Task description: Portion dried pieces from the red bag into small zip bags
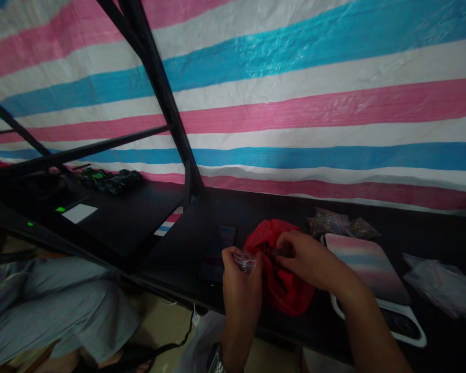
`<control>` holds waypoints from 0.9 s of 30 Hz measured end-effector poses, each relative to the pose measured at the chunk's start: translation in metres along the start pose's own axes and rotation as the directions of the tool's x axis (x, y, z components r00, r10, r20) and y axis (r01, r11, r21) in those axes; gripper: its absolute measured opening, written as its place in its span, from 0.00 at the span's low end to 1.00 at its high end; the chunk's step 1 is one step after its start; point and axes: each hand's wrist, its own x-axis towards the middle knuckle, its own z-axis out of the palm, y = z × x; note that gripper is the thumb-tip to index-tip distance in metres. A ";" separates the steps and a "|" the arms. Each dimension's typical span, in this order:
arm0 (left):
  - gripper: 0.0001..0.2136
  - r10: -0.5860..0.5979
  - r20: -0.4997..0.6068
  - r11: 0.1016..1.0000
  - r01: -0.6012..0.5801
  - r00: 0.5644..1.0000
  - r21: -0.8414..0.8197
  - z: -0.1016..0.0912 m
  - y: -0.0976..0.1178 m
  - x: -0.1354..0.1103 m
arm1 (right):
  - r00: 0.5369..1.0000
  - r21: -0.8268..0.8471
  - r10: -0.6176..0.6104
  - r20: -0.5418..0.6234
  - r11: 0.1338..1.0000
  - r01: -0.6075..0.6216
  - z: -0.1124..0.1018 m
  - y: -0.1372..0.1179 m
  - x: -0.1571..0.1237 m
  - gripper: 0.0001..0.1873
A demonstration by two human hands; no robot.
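A red bag [291, 295] sits on the black table with its mouth turned open and small dark contents partly showing inside. My left hand [241, 280] is closed around a small clear plastic bag [245, 260], at the left side of the red bag. At the red bag's mouth, my right hand [301, 256] has its fingers bent together in a pinch; what they hold, if anything, is too dark and small to make out. A white scale [373, 269] with a shiny plate lies just right of the red bag, beneath my right forearm.
Small filled plastic bags [330, 223] lie behind the scale. Clear plastic bags [442, 285] are piled at the right. A dark phone-like object [226, 235] lies left of the red bag. A black metal frame [166, 103] rises at the left; a seated person's grey-clothed legs [62, 305] show beyond.
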 end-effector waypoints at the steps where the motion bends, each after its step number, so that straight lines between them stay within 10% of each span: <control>1: 0.17 0.014 -0.003 1.000 -0.014 1.000 0.005 0.000 -0.001 0.001 | 0.999 -0.012 -0.006 -0.043 1.000 0.005 0.004 -0.003 0.005 0.07; 9: 0.16 0.041 -0.048 0.999 -0.042 0.998 -0.023 0.006 0.005 0.004 | 0.964 -0.181 -0.040 -0.261 0.983 -0.008 0.012 -0.011 0.025 0.08; 19: 0.14 -0.084 0.047 0.992 0.079 0.995 0.098 0.019 0.012 -0.087 | 0.941 -0.216 -0.217 -0.261 0.963 0.162 -0.002 0.013 0.026 0.12; 27: 0.09 -0.148 0.230 0.972 0.098 0.962 0.214 0.022 0.007 -0.115 | 0.983 -0.261 -0.165 -0.084 0.955 0.138 -0.001 0.006 0.019 0.13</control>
